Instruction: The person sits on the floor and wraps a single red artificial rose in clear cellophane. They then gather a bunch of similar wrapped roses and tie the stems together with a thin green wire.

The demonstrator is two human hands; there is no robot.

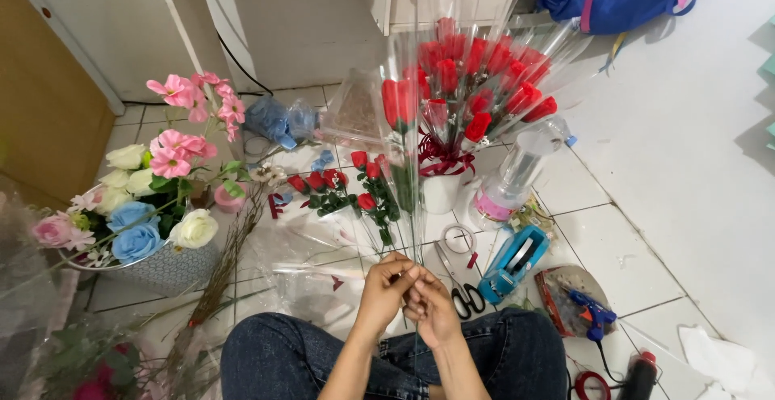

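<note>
A single red rose [400, 101] in a clear plastic sleeve stands upright on a long thin stem in front of me. My left hand [384, 287] and my right hand [432, 307] meet at the base of that sleeve, above my jeans-clad knees, fingers pinched around the stem. Just beyond, several loose red rosebuds with green leaves [339, 188] lie on clear plastic on the tiled floor. Behind them a white pot holds a bunch of sleeved red roses [476, 85] tied with a red ribbon.
A basket of pink, white and blue flowers [141, 206] stands at left. At right lie scissors [458, 287], a blue tape dispenser [513, 263], a tape roll [458, 238], a clear bottle [517, 174] and a blue glue gun [593, 315]. A white wall rises at far right.
</note>
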